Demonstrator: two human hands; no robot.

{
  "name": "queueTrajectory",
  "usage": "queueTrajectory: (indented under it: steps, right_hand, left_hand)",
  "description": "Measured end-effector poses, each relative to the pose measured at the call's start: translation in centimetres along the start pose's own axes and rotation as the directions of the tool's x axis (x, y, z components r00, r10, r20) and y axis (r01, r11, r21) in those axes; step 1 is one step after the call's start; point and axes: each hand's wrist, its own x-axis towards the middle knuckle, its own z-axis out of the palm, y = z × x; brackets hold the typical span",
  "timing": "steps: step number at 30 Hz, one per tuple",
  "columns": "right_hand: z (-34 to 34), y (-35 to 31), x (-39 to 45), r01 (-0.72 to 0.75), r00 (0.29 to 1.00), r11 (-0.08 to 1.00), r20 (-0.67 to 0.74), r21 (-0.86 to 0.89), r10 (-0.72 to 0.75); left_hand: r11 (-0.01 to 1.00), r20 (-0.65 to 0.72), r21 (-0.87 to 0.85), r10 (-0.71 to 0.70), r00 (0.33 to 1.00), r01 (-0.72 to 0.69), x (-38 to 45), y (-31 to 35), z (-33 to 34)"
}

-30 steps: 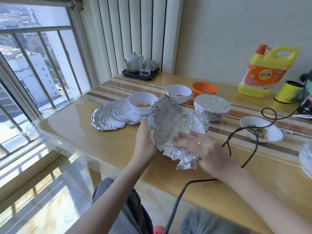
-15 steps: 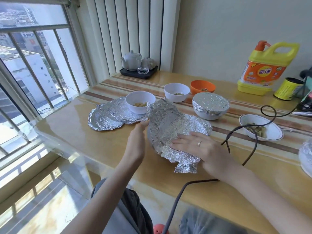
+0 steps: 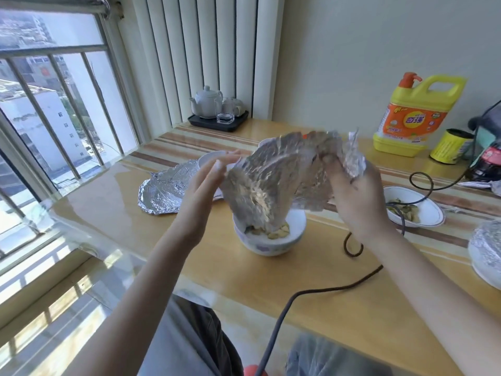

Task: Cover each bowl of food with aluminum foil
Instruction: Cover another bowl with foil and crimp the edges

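Observation:
A crumpled foil sheet (image 3: pixel 273 183) hangs tilted above a white bowl of food (image 3: pixel 268 240) near the table's front edge, its lower tip dipping into the bowl. My right hand (image 3: pixel 357 191) grips the sheet's upper right edge. My left hand (image 3: pixel 208 185) is flat with straight fingers beside the sheet's left edge. A second foil sheet (image 3: pixel 165 189) lies flat at the left. Behind my left hand peeks another white bowl (image 3: pixel 210 157). A shallow dish of food (image 3: pixel 423 210) sits uncovered at the right. A foil-covered bowl (image 3: pixel 486 251) is at the far right edge.
A black cable (image 3: pixel 352 251) loops across the table from the right and runs off the front edge. A yellow detergent jug (image 3: pixel 412 115) and a yellow can (image 3: pixel 451 146) stand at the back right. A tea set on a black tray (image 3: pixel 217 112) sits at the back by the window.
The foil sheet lay over the bowl under both hands; now my right hand has lifted it up, uncovering the bowl and its food. My left hand has come off the foil.

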Motion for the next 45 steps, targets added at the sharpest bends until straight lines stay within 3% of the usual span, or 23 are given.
queueTrajectory:
  steps: [3, 7, 10, 14, 18, 21, 26, 30, 32, 33, 35, 37, 39, 42, 45]
  right_hand:
    - [0.4, -0.1, 2.5, -0.2, 0.977, 0.98, 0.083, 0.015, 0.198]
    - [1.2, 1.4, 2.8, -0.302, 0.949, 0.949, 0.07, -0.093, 0.308]
    - [1.0, 2.2, 2.1, -0.36, 0.927, 0.92, 0.054, -0.156, 0.372]
    - [1.3, 2.8, 0.3, -0.35, 0.926, 0.909, 0.063, -0.225, 0.373]
    - [2.3, 4.8, -0.8, -0.343, 0.924, 0.893, 0.066, -0.292, 0.376]
    - [2.8, 5.4, -1.7, -0.329, 0.922, 0.86, 0.063, -0.39, 0.381]
    - [3.6, 6.3, -1.2, -0.402, 0.881, 0.82, 0.073, -0.408, 0.468]
    - [3.7, 5.8, -1.0, -0.556, 0.778, 0.766, 0.12, -0.322, 0.616]
    - [3.5, 5.5, -1.2, -0.523, 0.825, 0.796, 0.055, -0.304, 0.563]
    - [3.3, 5.2, -1.2, -0.469, 0.865, 0.817, 0.012, -0.334, 0.501]
    - [2.7, 4.5, -1.0, -0.353, 0.927, 0.808, -0.064, -0.471, 0.368]
    - [2.2, 3.9, -0.6, -0.231, 0.973, 0.803, -0.122, -0.549, 0.197]
    - [2.1, 3.3, -0.2, -0.064, 0.997, 0.825, -0.061, -0.562, 0.036]
    - [3.2, 3.5, -0.2, 0.041, 0.957, 0.883, 0.272, -0.468, 0.099]
    - [4.3, 4.5, -0.8, -0.082, 0.849, 0.896, 0.441, -0.437, 0.293]
  left_hand:
    - [0.985, 0.046, -0.158, -0.065, 0.997, 0.072, 1.1, 1.8, 0.4]
    - [0.988, -0.003, 0.003, -0.155, 0.988, 0.155, 1.7, 2.3, 0.4]
    - [0.971, -0.077, 0.032, -0.234, 0.969, 0.237, 1.3, 1.4, 0.0]
    - [0.941, -0.128, 0.132, -0.294, 0.947, 0.311, 1.2, -0.1, -0.8]
    - [0.861, -0.213, 0.396, -0.252, 0.944, 0.319, 0.4, -1.4, -0.8]
    - [0.82, -0.247, 0.487, -0.2, 0.948, 0.3, -0.2, -2.3, -0.5]
    - [0.825, -0.291, 0.45, -0.226, 0.93, 0.342, 0.1, -3.4, -0.9]
    - [0.869, -0.271, 0.177, -0.408, 0.872, 0.461, -0.5, -3.5, -0.9]
    - [0.853, -0.297, 0.169, -0.434, 0.851, 0.494, -0.7, -3.1, -0.8]
    - [0.835, -0.328, 0.253, -0.401, 0.855, 0.489, -0.7, -2.9, -0.9]
    - [0.749, -0.39, 0.534, -0.193, 0.901, 0.391, -0.9, -2.6, -1.1]
    - [0.631, -0.326, 0.754, 0.119, 0.938, 0.182, -1.1, -1.4, -0.9]
    - [0.569, -0.11, 0.821, 0.231, 0.967, -0.043, -0.7, -0.1, -0.1]
    - [0.543, 0.202, 0.825, -0.022, 0.979, -0.158, 0.2, 0.3, 1.8]
    - [0.486, 0.265, 0.866, -0.242, 0.933, -0.12, 0.6, -1.3, 2.8]
